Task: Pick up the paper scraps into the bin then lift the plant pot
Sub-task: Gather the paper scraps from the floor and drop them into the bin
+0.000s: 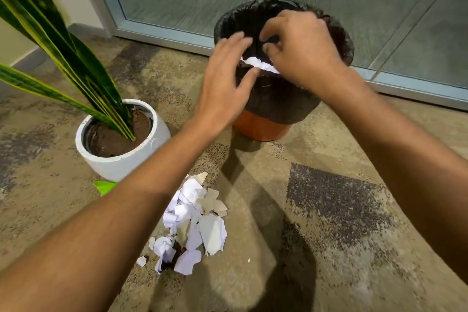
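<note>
Over the bin (266, 119), both hands, left (222, 83) spread, right (301, 53) loosely curled, drop paper (260, 64); next, gather the floor scraps (195, 220) (pot (121, 159) waits beside).

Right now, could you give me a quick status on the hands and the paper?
Both hands over bin, white scraps at its rim. Scrap pile on carpet. Plant pot untouched.

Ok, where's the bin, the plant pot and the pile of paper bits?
bin (260, 129), head view, on its orange lower wall.
plant pot (121, 163), head view, on its white front wall.
paper scraps (200, 225), head view, middle of the pile on the floor.
</note>
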Available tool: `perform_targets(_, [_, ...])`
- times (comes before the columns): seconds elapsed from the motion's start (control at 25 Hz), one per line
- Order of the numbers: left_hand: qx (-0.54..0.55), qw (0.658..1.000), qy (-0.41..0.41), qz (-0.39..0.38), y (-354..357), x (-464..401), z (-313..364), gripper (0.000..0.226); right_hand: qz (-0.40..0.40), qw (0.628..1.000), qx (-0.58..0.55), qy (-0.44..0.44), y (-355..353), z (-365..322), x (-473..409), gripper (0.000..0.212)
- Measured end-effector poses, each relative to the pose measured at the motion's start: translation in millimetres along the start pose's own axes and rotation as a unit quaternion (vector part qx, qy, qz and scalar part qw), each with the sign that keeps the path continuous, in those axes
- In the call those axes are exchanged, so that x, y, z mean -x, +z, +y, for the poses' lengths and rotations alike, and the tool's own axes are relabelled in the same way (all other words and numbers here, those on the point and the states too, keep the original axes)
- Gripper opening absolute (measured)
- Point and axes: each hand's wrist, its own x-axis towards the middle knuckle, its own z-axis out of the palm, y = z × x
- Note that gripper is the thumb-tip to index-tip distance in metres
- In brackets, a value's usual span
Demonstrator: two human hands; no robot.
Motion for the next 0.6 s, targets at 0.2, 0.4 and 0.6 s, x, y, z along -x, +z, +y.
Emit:
perform_targets(0.2, [-0.064,0.99,-0.122,-0.015,-31,118,-44,0.037,-0.191,0.963,0.018,-0.189,23,-77,29,0.026])
perform_targets(0.4, [-0.168,0.956,-0.221,-0.093,-70,193,-80,0.046,-0.533,0.797,0.101,-0.266,58,-115,22,0.06])
perform_targets(0.6, [-0.217,0.82,-0.472,-0.24,-97,279,-93,0.106,-0.602,0.724,0.229,-0.247,108,-116,61,0.107])
